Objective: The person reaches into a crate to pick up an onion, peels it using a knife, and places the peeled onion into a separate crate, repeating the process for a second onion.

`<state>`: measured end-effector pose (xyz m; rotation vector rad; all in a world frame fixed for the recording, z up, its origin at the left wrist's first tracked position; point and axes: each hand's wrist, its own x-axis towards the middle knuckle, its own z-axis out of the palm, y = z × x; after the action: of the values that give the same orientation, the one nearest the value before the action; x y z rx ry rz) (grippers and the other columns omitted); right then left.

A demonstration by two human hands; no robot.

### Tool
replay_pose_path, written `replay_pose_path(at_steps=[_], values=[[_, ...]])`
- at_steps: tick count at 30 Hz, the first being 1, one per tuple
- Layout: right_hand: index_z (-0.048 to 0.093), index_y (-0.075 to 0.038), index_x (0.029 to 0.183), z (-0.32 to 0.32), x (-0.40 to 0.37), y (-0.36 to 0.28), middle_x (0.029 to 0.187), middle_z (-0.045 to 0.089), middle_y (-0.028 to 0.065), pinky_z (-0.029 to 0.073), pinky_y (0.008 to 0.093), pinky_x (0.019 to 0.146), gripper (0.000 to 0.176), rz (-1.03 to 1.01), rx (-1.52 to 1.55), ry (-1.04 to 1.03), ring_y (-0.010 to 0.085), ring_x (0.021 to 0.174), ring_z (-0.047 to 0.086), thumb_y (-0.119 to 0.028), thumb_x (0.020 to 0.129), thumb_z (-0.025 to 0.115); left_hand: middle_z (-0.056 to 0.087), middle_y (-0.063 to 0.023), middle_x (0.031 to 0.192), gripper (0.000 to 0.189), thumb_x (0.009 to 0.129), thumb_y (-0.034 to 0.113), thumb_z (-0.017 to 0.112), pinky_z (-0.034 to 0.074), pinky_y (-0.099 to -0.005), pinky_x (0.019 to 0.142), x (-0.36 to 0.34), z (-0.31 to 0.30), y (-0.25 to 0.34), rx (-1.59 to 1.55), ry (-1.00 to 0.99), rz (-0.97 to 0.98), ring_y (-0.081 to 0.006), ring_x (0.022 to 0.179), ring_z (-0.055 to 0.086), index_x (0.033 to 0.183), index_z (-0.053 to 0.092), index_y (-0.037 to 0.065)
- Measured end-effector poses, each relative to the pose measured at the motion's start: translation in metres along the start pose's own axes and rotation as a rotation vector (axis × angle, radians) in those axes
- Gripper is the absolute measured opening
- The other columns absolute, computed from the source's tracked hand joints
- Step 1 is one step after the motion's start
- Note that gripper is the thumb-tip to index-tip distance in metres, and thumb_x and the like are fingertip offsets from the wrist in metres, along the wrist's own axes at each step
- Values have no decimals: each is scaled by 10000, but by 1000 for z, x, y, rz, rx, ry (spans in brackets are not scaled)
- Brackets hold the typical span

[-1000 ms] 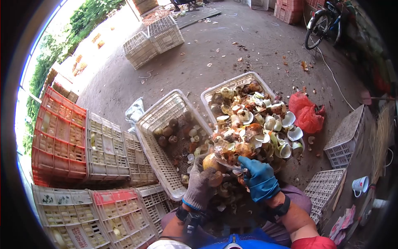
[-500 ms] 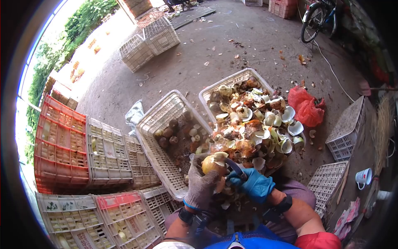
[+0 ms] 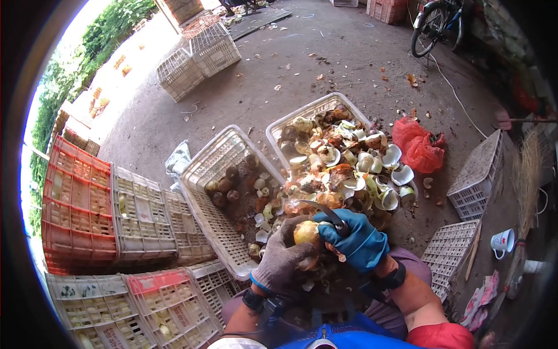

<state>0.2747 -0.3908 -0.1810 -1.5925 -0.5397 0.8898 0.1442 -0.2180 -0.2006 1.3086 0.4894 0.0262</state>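
Observation:
My left hand, in a grey knit glove, grips a yellow-brown onion from its left and underside. Close on the right, my right hand in a blue glove is closed round the dark handle of a curved knife. The blade points left, just above the onion. Both hands are over my lap, in front of a heap of onion skins and cut layers. Part of the onion is hidden by my fingers.
A white crate with several dark onions stands ahead left; another crate lies under the peel heap. Stacked crates line the left. At right are a red mesh bag, crates, a mug and a broom.
My right hand has raised the knife from the onion's top, and the blade now shows above it. The pale flap on top of the onion is no longer visible. The view has shifted slightly.

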Motion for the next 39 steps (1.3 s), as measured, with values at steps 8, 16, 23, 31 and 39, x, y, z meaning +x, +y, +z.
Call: replay_pose_path(at_steps=[8, 16, 23, 31, 39], values=[[715, -16, 1211, 19, 3, 26, 949, 727, 198, 584, 416, 735, 288, -601, -628, 195, 364, 797, 719, -115, 944, 751, 700, -121, 1206, 507, 1012, 275, 714, 602, -324, 890, -2, -16, -48, 990, -86, 352, -222, 1011, 715, 1397, 501, 25], [674, -21, 1360, -6, 9, 11, 1044, 717, 0, 545, 256, 740, 349, -205, -19, 386, 64, 821, 616, -83, 1017, 705, 646, -127, 1295, 580, 929, 40, 689, 629, -394, 955, 8, -1, -8, -294, 229, -35, -229, 1127, 694, 1468, 475, 46], [657, -130, 1437, -10, 10, 18, 1112, 789, 106, 570, 348, 714, 471, -198, -246, 227, 138, 767, 684, -160, 981, 767, 611, -129, 1346, 669, 871, 10, 764, 609, -426, 1031, -2, 7, 9, -628, 106, 1, -252, 1214, 664, 1472, 470, 19], [642, -91, 1410, -6, 8, 29, 914, 717, 159, 567, 463, 679, 508, -541, -806, 169, 372, 768, 710, -122, 905, 680, 622, -107, 1355, 754, 774, -24, 844, 587, -395, 1039, 0, -6, 4, -133, 123, 124, -218, 1221, 648, 1441, 500, 37], [660, -94, 1411, 3, 3, 18, 817, 665, 99, 515, 441, 622, 637, -530, -984, 196, 304, 701, 678, -111, 783, 769, 672, -108, 1272, 691, 776, 30, 891, 550, -346, 1031, 1, -5, 1, -3, 137, 47, -188, 1161, 667, 1368, 535, 8]])
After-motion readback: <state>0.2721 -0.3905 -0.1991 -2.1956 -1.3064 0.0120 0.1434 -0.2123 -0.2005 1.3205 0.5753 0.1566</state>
